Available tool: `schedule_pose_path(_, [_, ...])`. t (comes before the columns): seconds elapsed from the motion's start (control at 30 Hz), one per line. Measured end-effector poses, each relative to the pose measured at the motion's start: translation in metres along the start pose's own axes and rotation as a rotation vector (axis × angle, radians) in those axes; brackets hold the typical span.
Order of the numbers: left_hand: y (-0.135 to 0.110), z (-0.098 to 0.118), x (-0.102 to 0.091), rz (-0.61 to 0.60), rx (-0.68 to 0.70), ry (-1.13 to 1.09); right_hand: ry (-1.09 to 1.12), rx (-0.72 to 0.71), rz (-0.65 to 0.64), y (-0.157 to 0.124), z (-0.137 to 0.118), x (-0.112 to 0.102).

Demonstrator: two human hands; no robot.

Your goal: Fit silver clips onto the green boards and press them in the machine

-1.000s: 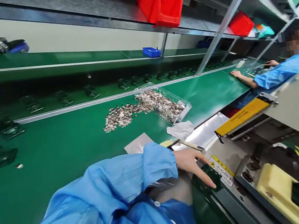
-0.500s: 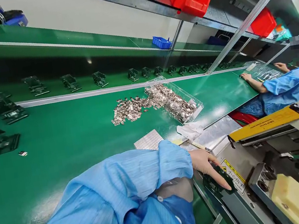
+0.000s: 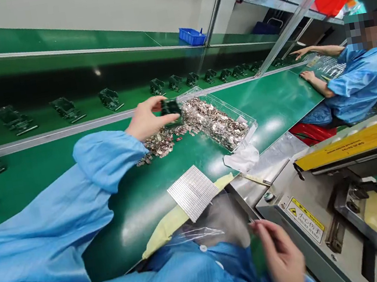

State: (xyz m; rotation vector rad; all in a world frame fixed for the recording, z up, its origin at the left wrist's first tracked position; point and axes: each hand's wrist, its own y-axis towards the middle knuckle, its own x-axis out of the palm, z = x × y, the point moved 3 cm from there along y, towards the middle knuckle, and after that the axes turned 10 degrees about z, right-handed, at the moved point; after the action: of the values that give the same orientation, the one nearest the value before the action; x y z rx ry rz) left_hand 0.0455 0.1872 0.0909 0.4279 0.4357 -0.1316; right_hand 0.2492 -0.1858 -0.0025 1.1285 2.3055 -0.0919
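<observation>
My left hand (image 3: 149, 117) is raised over the green bench, thumb and fingers closed around a small dark green fixture (image 3: 170, 111). Behind and below it lies a loose pile of small silvery metal pieces (image 3: 160, 146), which spreads from a clear plastic tray (image 3: 249, 132) full of the same pieces. Low on the right, my right hand (image 3: 283, 252) is pinched near the machine's front corner. A tiny bit shows at its fingertips, too small to name. Between my hands, a silvery gridded plate (image 3: 193, 191) rests near the bench edge over yellow material (image 3: 163, 228).
Several similar dark fixtures (image 3: 68, 110) stand in a row along the back strip. To the right is a grey machine (image 3: 279, 217) with a yellow bar (image 3: 354, 146) and a warning label. A white cloth (image 3: 243, 158) lies beside the tray. A co-worker (image 3: 368, 79) sits farther right.
My left hand has moved from the machine's edge leftward and up over the bench, carrying the dark fixture. My right hand has come into view, pinched. The co-worker's far arm has stretched out.
</observation>
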Motion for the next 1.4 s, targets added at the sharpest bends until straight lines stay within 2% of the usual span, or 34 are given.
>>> schedule_pose_path(0.07, [0.036, -0.046, -0.002, 0.105, -0.124, 0.161, 0.092, 0.032, -0.091, 0.012, 0.003, 0.036])
schedule_pose_path(0.13, [0.069, -0.079, 0.001, 0.155, -0.205, 0.265, 0.159, 0.039, -0.143, 0.027, 0.003, 0.062])
schedule_pose_path(0.23, [0.113, -0.105, 0.013, 0.197, -0.246, 0.324, 0.173, 0.004, -0.14, 0.056, -0.002, 0.077])
schedule_pose_path(0.33, [0.139, -0.12, 0.028, 0.219, -0.294, 0.322, 0.134, -0.07, -0.159, 0.089, -0.018, 0.087])
schedule_pose_path(0.4, [0.139, -0.127, 0.035, 0.23, -0.305, 0.301, 0.098, -0.143, -0.171, 0.115, -0.035, 0.101])
schedule_pose_path(0.47, [0.124, -0.133, 0.034, 0.247, -0.266, 0.276, 0.03, -0.257, -0.18, 0.144, -0.054, 0.125])
schedule_pose_path(0.53, [0.099, -0.138, 0.023, 0.264, -0.2, 0.267, -0.108, -0.42, -0.201, 0.172, -0.072, 0.157])
schedule_pose_path(0.6, [0.073, -0.144, 0.004, 0.283, -0.151, 0.287, -0.24, -0.534, -0.227, 0.196, -0.083, 0.191])
schedule_pose_path(0.7, [0.049, -0.15, -0.022, 0.3, -0.124, 0.352, -0.311, -0.575, -0.243, 0.221, -0.088, 0.23])
schedule_pose_path(0.77, [0.051, -0.15, -0.025, 0.281, -0.115, 0.394, -0.348, -0.591, -0.249, 0.228, -0.085, 0.244])
schedule_pose_path(0.87, [0.076, -0.148, -0.004, 0.217, -0.122, 0.447, -0.403, -0.622, -0.255, 0.228, -0.08, 0.247])
schedule_pose_path(1.0, [0.121, -0.149, 0.03, 0.15, -0.196, 0.504, -0.474, -0.659, -0.26, 0.22, -0.081, 0.236])
schedule_pose_path(1.1, [0.14, -0.154, 0.037, 0.146, -0.256, 0.528, -0.485, -0.678, -0.263, 0.214, -0.084, 0.231])
schedule_pose_path(1.23, [0.133, -0.159, 0.023, 0.173, -0.247, 0.507, -0.411, -0.679, -0.255, 0.212, -0.083, 0.229])
schedule_pose_path(1.4, [0.089, -0.167, -0.021, 0.304, -0.228, 0.525, -0.196, -0.566, -0.25, 0.215, -0.075, 0.223])
